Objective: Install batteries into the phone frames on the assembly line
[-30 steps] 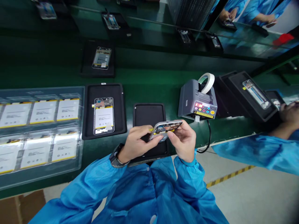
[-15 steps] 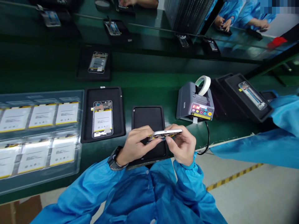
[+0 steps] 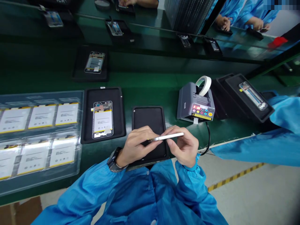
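Between my two hands is a phone body (image 3: pixel 170 136), turned so that mostly its pale narrow edge faces me. My left hand (image 3: pixel 140 143) grips one end of it, thumb below and fingers above. At the other end, my right hand (image 3: pixel 185 145) is closed around it in the same way. Under the hands lies a black tray (image 3: pixel 148 117) on the green bench. To the left, a second black tray (image 3: pixel 119 114) bears an opened phone (image 3: pixel 103 120) with a white battery and bare circuitry showing.
A grey tape dispenser (image 3: pixel 195 103) with a white roll stands right of the hands, its cable running down. Clear plastic packs of batteries (image 3: pixel 52 151) cover the left side. Stacked black trays (image 3: pixel 236 93) and a co-worker's blue sleeve (image 3: pixel 284 115) are at right. A shelf runs behind.
The phone body has tilted in my hands: its inner parts showed before, and now mainly the edge does. Both hands keep their grip. On the far side, a co-worker's hands have shifted slightly.
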`<state>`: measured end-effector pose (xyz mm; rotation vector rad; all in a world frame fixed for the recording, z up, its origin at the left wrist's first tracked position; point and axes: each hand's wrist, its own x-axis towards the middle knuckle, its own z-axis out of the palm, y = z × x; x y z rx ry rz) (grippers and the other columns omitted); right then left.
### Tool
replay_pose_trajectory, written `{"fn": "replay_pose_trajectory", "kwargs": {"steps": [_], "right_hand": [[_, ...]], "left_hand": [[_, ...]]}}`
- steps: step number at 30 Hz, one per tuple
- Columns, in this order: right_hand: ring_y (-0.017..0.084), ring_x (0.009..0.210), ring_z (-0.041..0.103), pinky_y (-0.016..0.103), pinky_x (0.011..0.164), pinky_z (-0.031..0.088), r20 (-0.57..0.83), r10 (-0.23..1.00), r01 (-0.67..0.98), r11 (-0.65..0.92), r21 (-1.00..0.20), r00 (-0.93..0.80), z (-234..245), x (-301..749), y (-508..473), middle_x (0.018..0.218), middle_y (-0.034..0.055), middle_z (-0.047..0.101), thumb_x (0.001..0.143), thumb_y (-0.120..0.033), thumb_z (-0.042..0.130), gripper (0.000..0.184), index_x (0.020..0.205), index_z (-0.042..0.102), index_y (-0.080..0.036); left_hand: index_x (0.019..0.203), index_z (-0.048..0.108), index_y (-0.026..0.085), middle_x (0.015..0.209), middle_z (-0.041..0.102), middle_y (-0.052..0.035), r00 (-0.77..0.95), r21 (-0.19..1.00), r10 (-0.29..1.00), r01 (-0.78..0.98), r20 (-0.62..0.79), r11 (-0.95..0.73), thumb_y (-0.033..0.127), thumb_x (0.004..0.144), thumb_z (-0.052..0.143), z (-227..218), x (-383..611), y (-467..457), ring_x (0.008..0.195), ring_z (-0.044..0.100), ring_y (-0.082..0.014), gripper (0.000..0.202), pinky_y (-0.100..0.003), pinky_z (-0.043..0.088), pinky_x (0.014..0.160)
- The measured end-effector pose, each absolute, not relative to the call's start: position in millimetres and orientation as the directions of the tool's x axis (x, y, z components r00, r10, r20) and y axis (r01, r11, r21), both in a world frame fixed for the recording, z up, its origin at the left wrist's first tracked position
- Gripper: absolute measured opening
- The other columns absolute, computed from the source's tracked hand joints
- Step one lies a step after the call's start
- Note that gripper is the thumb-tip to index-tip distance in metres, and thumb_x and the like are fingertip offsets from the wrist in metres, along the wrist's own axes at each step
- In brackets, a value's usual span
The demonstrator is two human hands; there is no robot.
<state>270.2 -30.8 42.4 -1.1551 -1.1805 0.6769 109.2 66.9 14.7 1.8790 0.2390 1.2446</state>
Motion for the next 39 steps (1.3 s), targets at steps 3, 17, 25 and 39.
{"fn": "replay_pose_trajectory", "kwargs": {"steps": [3, 17, 25, 39], "right_hand": [[0.024, 0.082, 0.072, 0.042, 0.076, 0.058, 0.357, 0.884, 0.175, 0.317, -0.932, 0.303, 42, 270, -30, 0.090, 0.0064, 0.076, 0.095, -0.024, 0.071, 0.008, 0.103, 0.068, -0.025], [0.022, 0.082, 0.070, 0.036, 0.075, 0.058, 0.312, 0.879, 0.235, 0.238, -0.943, 0.360, 39, 274, -34, 0.091, 0.0052, 0.075, 0.091, -0.032, 0.078, 0.015, 0.101, 0.071, -0.023], [0.020, 0.074, 0.072, 0.030, 0.072, 0.059, 0.261, 0.854, 0.229, 0.172, -0.958, 0.449, 41, 271, -32, 0.082, 0.0027, 0.077, 0.091, -0.031, 0.082, 0.010, 0.094, 0.076, -0.023], [0.026, 0.102, 0.078, 0.043, 0.095, 0.063, 0.048, 0.902, -0.038, 0.070, -0.997, 0.429, 32, 270, -29, 0.114, 0.0102, 0.080, 0.094, -0.041, 0.078, 0.046, 0.134, 0.065, -0.023]], "left_hand": [[0.099, 0.072, 0.018, 0.081, 0.077, -0.0044, 0.496, 0.739, 0.568, -0.276, 0.657, -0.615, 0.007, 0.087, 0.079, 14, 109, 67, 0.071, 0.069, -0.0144, 0.018, -0.027, 0.056, 0.065], [0.078, 0.065, 0.018, 0.067, 0.066, -0.0004, 0.489, 0.771, 0.639, -0.120, 0.594, -0.625, 0.022, 0.087, 0.082, 19, 107, 63, 0.059, 0.061, -0.0130, 0.020, -0.024, 0.050, 0.058], [0.073, 0.071, 0.018, 0.069, 0.072, -0.0044, 0.550, 0.828, 0.699, 0.024, 0.457, -0.560, 0.040, 0.092, 0.076, 17, 106, 60, 0.063, 0.068, -0.0160, 0.029, -0.025, 0.054, 0.063], [0.112, 0.073, 0.014, 0.100, 0.081, -0.0107, 0.701, 0.957, 0.709, -0.151, -0.073, 0.248, 0.042, 0.081, 0.085, 9, 116, 62, 0.080, 0.077, -0.0214, 0.044, -0.028, 0.062, 0.069]]}}
